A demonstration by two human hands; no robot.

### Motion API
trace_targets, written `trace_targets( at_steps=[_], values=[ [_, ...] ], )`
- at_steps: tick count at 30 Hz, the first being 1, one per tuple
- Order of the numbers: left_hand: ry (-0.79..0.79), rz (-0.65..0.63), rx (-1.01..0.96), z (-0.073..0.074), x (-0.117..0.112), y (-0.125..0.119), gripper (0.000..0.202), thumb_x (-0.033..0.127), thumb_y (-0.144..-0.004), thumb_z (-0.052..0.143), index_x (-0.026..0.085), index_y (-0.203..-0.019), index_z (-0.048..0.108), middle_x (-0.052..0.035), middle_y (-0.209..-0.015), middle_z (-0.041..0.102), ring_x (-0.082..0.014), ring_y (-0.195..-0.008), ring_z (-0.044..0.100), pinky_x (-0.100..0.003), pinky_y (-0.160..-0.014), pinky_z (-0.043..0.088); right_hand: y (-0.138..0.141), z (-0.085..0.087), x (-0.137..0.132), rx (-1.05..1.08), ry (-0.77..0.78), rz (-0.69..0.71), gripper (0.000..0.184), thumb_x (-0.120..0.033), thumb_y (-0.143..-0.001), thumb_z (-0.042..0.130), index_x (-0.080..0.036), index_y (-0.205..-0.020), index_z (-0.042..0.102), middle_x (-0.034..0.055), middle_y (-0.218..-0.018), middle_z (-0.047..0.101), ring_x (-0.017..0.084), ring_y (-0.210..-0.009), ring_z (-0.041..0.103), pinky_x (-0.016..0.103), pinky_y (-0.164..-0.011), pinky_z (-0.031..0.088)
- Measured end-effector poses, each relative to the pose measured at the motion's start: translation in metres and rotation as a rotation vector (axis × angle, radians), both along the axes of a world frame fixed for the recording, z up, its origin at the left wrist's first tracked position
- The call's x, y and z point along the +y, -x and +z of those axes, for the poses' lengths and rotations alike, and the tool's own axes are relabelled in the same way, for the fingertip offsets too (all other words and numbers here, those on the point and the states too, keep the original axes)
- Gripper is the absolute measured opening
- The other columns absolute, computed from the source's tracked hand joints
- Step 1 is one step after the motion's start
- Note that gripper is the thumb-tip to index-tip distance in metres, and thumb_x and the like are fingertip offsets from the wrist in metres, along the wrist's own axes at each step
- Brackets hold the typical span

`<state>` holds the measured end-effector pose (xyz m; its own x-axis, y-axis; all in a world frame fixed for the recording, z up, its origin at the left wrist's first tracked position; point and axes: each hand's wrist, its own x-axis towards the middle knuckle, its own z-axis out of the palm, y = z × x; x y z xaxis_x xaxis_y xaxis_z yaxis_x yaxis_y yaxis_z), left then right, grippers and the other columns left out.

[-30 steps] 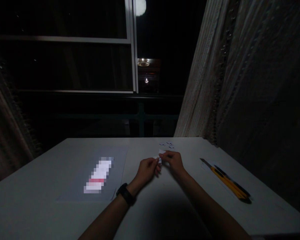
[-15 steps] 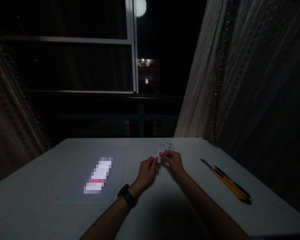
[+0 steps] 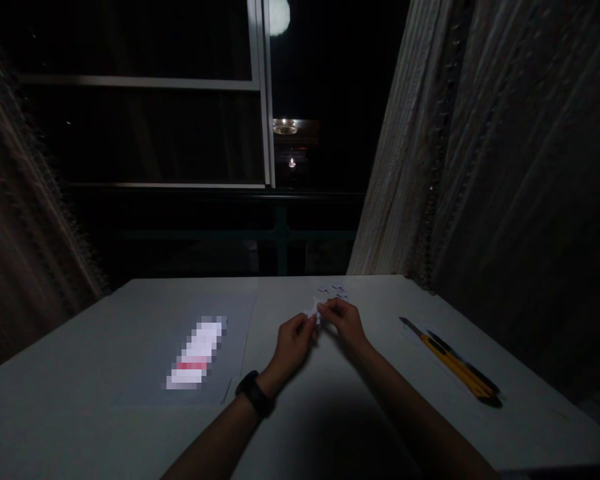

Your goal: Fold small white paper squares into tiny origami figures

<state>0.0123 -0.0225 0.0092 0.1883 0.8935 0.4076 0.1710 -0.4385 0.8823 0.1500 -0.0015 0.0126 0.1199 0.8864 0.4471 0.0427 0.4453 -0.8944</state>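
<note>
A small piece of white paper (image 3: 316,307) is pinched between my two hands, just above the table. My left hand (image 3: 294,340), with a dark watch (image 3: 254,393) on its wrist, is closed on the paper's lower left part. From the right, the thumb and fingers of my right hand (image 3: 347,322) grip the same piece. Its exact shape and folds are too dim and small to make out. Just beyond my hands lie several small white paper pieces (image 3: 338,289) with dark marks.
A yellow utility knife (image 3: 455,365) lies at the right, blade extended, beside a dark pen-like stick (image 3: 463,362). On the left, a large pale sheet (image 3: 145,373) carries a bright, blurred-out rectangle (image 3: 197,350). Curtains (image 3: 395,147) and a dark window stand behind the white table (image 3: 300,440).
Both hands keep hold of the small paper, with only slight shifts of the fingers. The whole view has moved very little.
</note>
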Motion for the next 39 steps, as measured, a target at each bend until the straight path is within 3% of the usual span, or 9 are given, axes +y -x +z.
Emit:
trace_targets(
  at_steps=[7, 13, 18, 23, 28, 34, 39],
  values=[
    [-0.013, -0.024, -0.001, -0.001, -0.002, -0.002, 0.038, 0.044, -0.081, 0.044, 0.015, -0.06, 0.054, 0.0017, -0.055, 0.05, -0.0103, -0.056, 0.046, -0.02, -0.054, 0.034, -0.006, -0.002, 0.008, 0.108, 0.022, 0.022, 0.022, -0.036, -0.052, 0.073, -0.018, -0.048, 0.06, 0.0034, -0.075, 0.063, 0.02, -0.076, 0.056, 0.033, -0.074, 0.039],
    [-0.032, 0.026, -0.012, -0.002, -0.003, -0.002, 0.038, 0.044, -0.08, 0.045, 0.014, -0.059, 0.055, 0.0015, -0.055, 0.051, -0.0104, -0.055, 0.046, -0.021, -0.054, 0.034, 0.001, 0.001, 0.002, 0.151, 0.063, -0.021, 0.023, -0.035, -0.053, 0.072, -0.018, -0.047, 0.059, -0.0009, -0.056, 0.057, 0.016, -0.061, 0.052, 0.03, -0.064, 0.038],
    [0.076, 0.061, -0.071, -0.003, 0.002, 0.0, 0.034, 0.045, -0.072, 0.057, 0.013, -0.06, 0.058, 0.0012, -0.052, 0.052, -0.0095, -0.052, 0.046, -0.02, -0.051, 0.035, 0.0, 0.005, -0.004, 0.034, -0.003, -0.078, 0.02, -0.032, -0.056, 0.071, -0.018, -0.05, 0.059, -0.0016, -0.057, 0.055, 0.016, -0.062, 0.051, 0.029, -0.066, 0.038],
    [0.224, 0.038, -0.255, -0.004, 0.013, 0.002, 0.042, 0.036, -0.05, 0.076, 0.013, -0.082, 0.061, -0.0003, -0.061, 0.059, -0.0099, -0.051, 0.051, -0.02, -0.049, 0.038, -0.004, 0.003, -0.002, -0.158, -0.081, -0.084, 0.018, -0.032, -0.059, 0.07, -0.018, -0.052, 0.06, 0.0019, -0.069, 0.06, 0.019, -0.073, 0.055, 0.031, -0.073, 0.04],
    [0.371, -0.044, -0.318, -0.001, 0.018, 0.005, 0.039, 0.029, -0.042, 0.08, 0.007, -0.07, 0.063, -0.0061, -0.056, 0.063, -0.0118, -0.047, 0.053, -0.023, -0.047, 0.04, -0.005, -0.001, 0.0, -0.31, -0.114, -0.054, 0.014, -0.029, -0.061, 0.07, -0.02, -0.054, 0.062, 0.0027, -0.073, 0.061, 0.019, -0.077, 0.057, 0.031, -0.075, 0.04],
    [0.413, -0.025, -0.39, 0.002, 0.015, 0.005, 0.051, 0.024, -0.043, 0.081, 0.007, -0.088, 0.062, -0.0064, -0.055, 0.065, -0.0138, -0.048, 0.057, -0.024, -0.049, 0.043, -0.006, -0.004, 0.003, -0.353, -0.074, -0.047, 0.014, -0.03, -0.065, 0.067, -0.019, -0.06, 0.062, 0.0022, -0.071, 0.061, 0.019, -0.073, 0.057, 0.03, -0.071, 0.041],
    [0.408, -0.015, -0.379, 0.003, 0.012, 0.002, 0.05, 0.024, -0.044, 0.081, 0.007, -0.088, 0.062, -0.0059, -0.053, 0.064, -0.0128, -0.045, 0.056, -0.022, -0.047, 0.041, -0.006, -0.004, 0.003, -0.317, -0.106, -0.056, 0.015, -0.028, -0.064, 0.068, -0.018, -0.057, 0.059, 0.0028, -0.073, 0.06, 0.019, -0.075, 0.057, 0.032, -0.074, 0.041]
  ],
)
